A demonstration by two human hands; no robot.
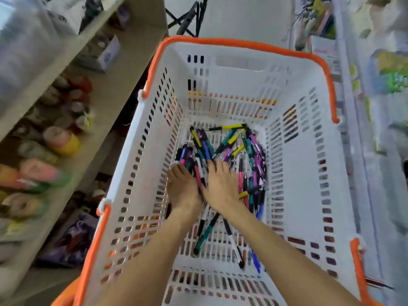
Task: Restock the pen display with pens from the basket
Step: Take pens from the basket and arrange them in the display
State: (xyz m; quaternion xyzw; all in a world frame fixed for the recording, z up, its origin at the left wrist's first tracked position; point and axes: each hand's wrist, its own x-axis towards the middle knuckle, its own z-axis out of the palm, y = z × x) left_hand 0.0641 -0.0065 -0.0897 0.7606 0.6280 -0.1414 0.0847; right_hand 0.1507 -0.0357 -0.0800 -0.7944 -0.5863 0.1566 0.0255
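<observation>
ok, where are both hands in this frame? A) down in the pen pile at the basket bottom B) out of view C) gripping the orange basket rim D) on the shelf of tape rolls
A: the left hand and right hand both reach down onto the pile of multicoloured pens at the bottom of the white slotted plastic basket with the orange rim; neither touches the rim or the shelf.

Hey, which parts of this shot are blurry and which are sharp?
Head view: the basket, pens and both hands, left hand and right hand, are fairly sharp; the shelf at left and goods at right smear with motion blur; wide-angle distortion bows the basket rim.
</observation>
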